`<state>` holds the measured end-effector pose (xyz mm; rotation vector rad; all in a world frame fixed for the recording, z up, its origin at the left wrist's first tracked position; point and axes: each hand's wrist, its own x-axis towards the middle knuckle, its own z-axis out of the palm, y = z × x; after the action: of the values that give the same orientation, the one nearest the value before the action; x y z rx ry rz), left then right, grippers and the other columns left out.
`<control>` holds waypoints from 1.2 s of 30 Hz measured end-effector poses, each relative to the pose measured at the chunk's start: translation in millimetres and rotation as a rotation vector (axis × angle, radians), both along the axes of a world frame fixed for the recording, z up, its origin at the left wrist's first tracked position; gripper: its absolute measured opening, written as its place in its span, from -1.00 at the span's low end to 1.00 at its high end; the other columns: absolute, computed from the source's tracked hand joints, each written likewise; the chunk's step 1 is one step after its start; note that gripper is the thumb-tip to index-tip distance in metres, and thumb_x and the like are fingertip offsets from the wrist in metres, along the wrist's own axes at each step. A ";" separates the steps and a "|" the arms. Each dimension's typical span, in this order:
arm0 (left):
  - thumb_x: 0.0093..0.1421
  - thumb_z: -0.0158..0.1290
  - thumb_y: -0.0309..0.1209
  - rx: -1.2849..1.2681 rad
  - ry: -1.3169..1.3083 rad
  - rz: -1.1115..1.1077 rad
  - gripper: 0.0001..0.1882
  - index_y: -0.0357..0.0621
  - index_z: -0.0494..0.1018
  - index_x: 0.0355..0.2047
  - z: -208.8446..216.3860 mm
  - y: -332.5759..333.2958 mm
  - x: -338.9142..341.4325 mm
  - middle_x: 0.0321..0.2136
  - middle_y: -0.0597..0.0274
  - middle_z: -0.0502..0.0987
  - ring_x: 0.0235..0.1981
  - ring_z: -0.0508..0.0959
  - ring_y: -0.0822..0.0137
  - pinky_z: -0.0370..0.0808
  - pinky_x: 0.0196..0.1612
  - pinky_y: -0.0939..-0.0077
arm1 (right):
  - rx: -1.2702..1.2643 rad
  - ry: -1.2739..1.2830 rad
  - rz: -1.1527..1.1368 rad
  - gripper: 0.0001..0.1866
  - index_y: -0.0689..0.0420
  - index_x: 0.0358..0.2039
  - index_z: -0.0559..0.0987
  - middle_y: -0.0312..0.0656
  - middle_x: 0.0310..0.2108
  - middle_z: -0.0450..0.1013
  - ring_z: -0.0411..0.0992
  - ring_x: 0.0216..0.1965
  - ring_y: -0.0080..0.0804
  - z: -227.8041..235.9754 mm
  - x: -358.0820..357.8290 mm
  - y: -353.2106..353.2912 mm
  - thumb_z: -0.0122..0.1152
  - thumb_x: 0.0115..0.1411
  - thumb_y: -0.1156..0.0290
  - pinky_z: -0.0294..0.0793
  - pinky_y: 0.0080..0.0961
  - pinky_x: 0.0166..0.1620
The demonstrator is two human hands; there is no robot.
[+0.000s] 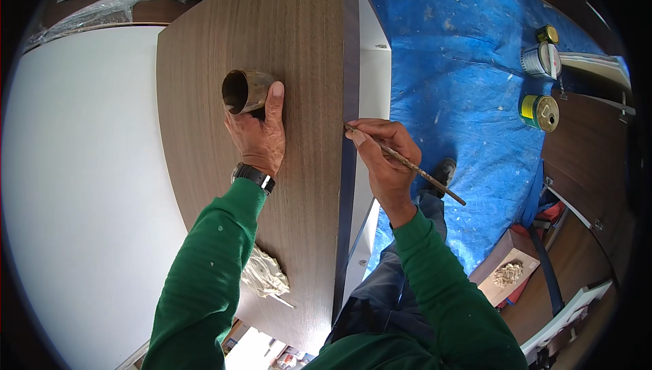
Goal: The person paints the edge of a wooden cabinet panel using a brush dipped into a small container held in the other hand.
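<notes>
My left hand is closed round a small stained can whose dark mouth faces me. The can rests on or just over a brown wood-grain panel. Pinched in the fingers of my right hand is a thin, paint-stained brush, its handle slanting down to the right. The brush's tip end is at the panel's dark right edge; the fingers partly hide the bristles. A crumpled pale cloth lies on the panel beside my left forearm.
A large white board stands left of the panel. Blue sheeting covers the floor at right, with several tins, including a yellow-green tin. A wooden box with a crumpled rag sits lower right. My shoe is on the sheeting.
</notes>
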<state>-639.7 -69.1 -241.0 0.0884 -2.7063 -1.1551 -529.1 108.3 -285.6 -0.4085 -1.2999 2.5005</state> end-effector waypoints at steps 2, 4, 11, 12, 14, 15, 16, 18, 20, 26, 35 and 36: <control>0.16 0.34 0.24 0.000 -0.010 -0.003 -0.24 -0.25 0.52 -0.01 1.3 1.0 0.3 -0.15 0.08 0.61 -0.08 0.62 0.12 0.56 0.05 0.11 | -0.006 -0.014 0.006 -0.89 0.30 -0.19 0.60 -0.03 -0.13 0.63 0.62 -0.10 -0.44 0.2 1.0 0.3 0.33 0.29 0.66 0.63 -0.54 0.01; 0.16 0.35 0.22 0.002 -0.018 -0.006 -0.24 -0.25 0.52 -0.01 1.9 1.8 0.2 -0.15 0.08 0.61 -0.08 0.62 0.12 0.56 0.06 0.12 | -0.002 -0.020 0.005 -0.89 0.30 -0.19 0.60 -0.04 -0.13 0.63 0.62 -0.10 -0.44 0.0 0.9 0.5 0.33 0.29 0.66 0.63 -0.53 0.01; 0.17 0.36 0.20 -0.002 -0.027 -0.013 -0.25 -0.25 0.51 0.01 2.0 -0.1 -0.3 -0.14 0.08 0.61 -0.09 0.62 0.12 0.56 0.06 0.13 | 0.007 -0.025 0.009 -0.90 0.29 -0.18 0.61 -0.06 -0.13 0.63 0.61 -0.10 -0.45 1.3 0.2 0.4 0.33 0.30 0.64 0.62 -0.53 0.02; 0.17 0.35 0.20 -0.004 -0.030 -0.013 -0.25 -0.25 0.51 0.01 1.9 -0.2 -0.1 -0.14 0.08 0.61 -0.09 0.62 0.12 0.56 0.06 0.13 | 0.003 -0.026 0.007 -0.90 0.29 -0.18 0.61 -0.06 -0.13 0.63 0.62 -0.10 -0.45 1.5 0.0 0.3 0.33 0.30 0.64 0.62 -0.53 0.02; 0.17 0.35 0.21 -0.009 -0.029 -0.007 -0.24 -0.26 0.51 0.01 2.4 0.7 0.2 -0.15 0.07 0.61 -0.09 0.62 0.12 0.56 0.06 0.13 | 0.011 -0.037 0.020 -0.90 0.29 -0.19 0.61 -0.07 -0.13 0.63 0.62 -0.10 -0.45 2.7 0.1 1.6 0.33 0.30 0.64 0.62 -0.53 0.02; 0.16 0.35 0.21 -0.012 -0.029 -0.004 -0.24 -0.26 0.51 0.01 2.7 1.1 0.2 -0.15 0.07 0.61 -0.09 0.62 0.12 0.57 0.06 0.13 | 0.015 -0.042 0.026 -0.90 0.29 -0.19 0.61 -0.07 -0.13 0.63 0.62 -0.10 -0.45 3.2 0.2 2.1 0.33 0.30 0.64 0.62 -0.53 0.02; 0.16 0.35 0.22 -0.009 -0.027 -0.006 -0.23 -0.26 0.51 0.01 2.7 1.2 0.1 -0.15 0.07 0.61 -0.09 0.62 0.12 0.57 0.06 0.13 | 0.017 -0.040 0.024 -0.90 0.29 -0.19 0.61 -0.07 -0.13 0.63 0.62 -0.10 -0.45 3.4 0.2 2.2 0.33 0.30 0.64 0.62 -0.53 0.02; 0.15 0.34 0.24 -0.003 -0.024 -0.009 -0.21 -0.27 0.50 0.01 2.8 1.4 0.0 -0.14 0.06 0.60 -0.08 0.62 0.11 0.57 0.06 0.13 | 0.021 -0.036 0.021 -0.90 0.29 -0.19 0.61 -0.07 -0.13 0.63 0.62 -0.10 -0.45 3.9 0.3 2.4 0.33 0.29 0.65 0.62 -0.53 0.02; 0.14 0.35 0.25 -0.014 -0.023 0.001 -0.20 -0.28 0.50 0.01 0.8 0.0 0.0 -0.14 0.05 0.60 -0.08 0.62 0.11 0.57 0.06 0.12 | 0.019 -0.028 0.021 -0.90 0.29 -0.19 0.61 -0.06 -0.13 0.63 0.62 -0.10 -0.44 3.3 0.8 2.4 0.33 0.29 0.65 0.62 -0.53 0.02; 0.13 0.34 0.27 0.006 -0.024 0.002 -0.18 -0.27 0.50 0.01 -0.7 -0.6 -0.3 -0.13 0.04 0.60 -0.07 0.62 0.10 0.57 0.07 0.10 | 0.029 -0.033 0.037 -0.90 0.29 -0.19 0.61 -0.05 -0.13 0.63 0.63 -0.09 -0.42 4.5 2.7 2.4 0.33 0.29 0.66 0.63 -0.51 0.04; 0.14 0.33 0.29 -0.024 -0.008 0.005 -0.19 -0.26 0.51 0.01 -0.2 -1.4 -0.1 -0.13 0.05 0.60 -0.06 0.62 0.10 0.57 0.06 0.09 | 0.014 -0.046 0.059 -0.90 0.29 -0.21 0.60 -0.04 -0.12 0.63 0.62 -0.07 -0.40 5.9 9.3 1.6 0.32 0.28 0.68 0.64 -0.50 0.06; 0.14 0.33 0.29 -0.026 -0.006 0.002 -0.19 -0.25 0.51 0.01 -0.5 -1.1 -0.4 -0.13 0.06 0.60 -0.06 0.62 0.10 0.57 0.05 0.09 | 0.016 -0.045 0.058 -0.90 0.29 -0.21 0.60 -0.04 -0.12 0.63 0.62 -0.06 -0.40 5.9 10.1 1.6 0.32 0.28 0.68 0.64 -0.50 0.06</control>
<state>-640.1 -70.1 -241.6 0.0911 -2.7246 -1.1207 -519.0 109.9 -279.7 -0.4314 -1.3665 2.5403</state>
